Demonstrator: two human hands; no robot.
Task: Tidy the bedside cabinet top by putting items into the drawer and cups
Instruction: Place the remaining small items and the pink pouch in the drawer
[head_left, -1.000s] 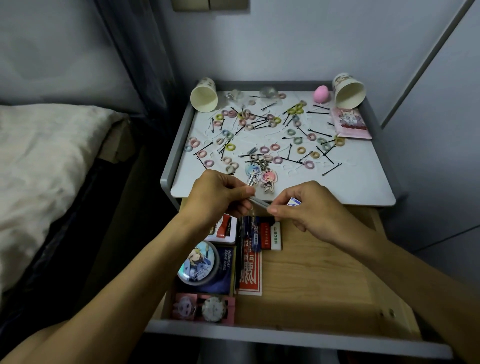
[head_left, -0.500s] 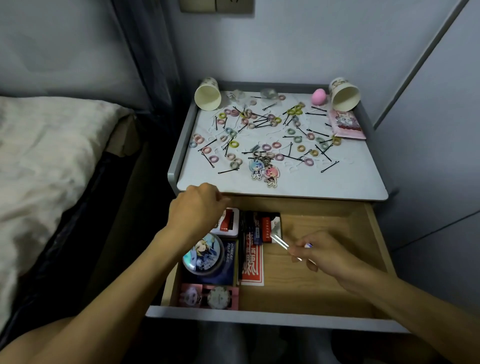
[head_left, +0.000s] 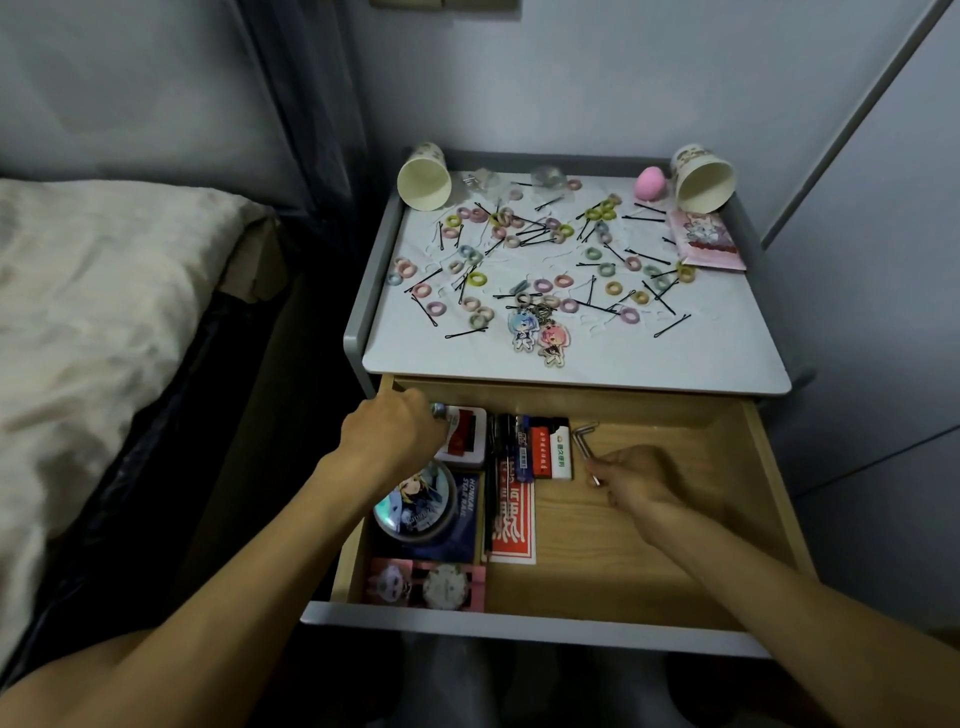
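The wooden drawer (head_left: 649, 561) stands pulled out under the white cabinet top (head_left: 571, 370). My right hand (head_left: 636, 480) is inside it and pinches one end of a thin L-shaped metal key (head_left: 584, 441), whose bent end lies beside the lighters (head_left: 550, 449). My left hand (head_left: 392, 434) is curled at the drawer's back left corner with a small shiny item (head_left: 439, 410) at its fingertips. Two paper cups (head_left: 423, 179) (head_left: 704, 179) lie on their sides at the back corners of the top. Several hair ties (head_left: 475, 279), bobby pins (head_left: 671, 326) and two figure keychains (head_left: 537, 332) are scattered between them.
A pink sponge (head_left: 649, 183) and a pink packet (head_left: 704, 241) lie at the back right. The drawer's left half holds a round tin (head_left: 415, 501), a red card box (head_left: 511, 514), pens (head_left: 501, 452) and a pink packet (head_left: 426, 587). A bed (head_left: 104, 322) is at left.
Both hands left the cabinet's front edge and went down into the drawer. The right hand carried the metal key to the spot beside the lighters; the left moved to the back left corner.
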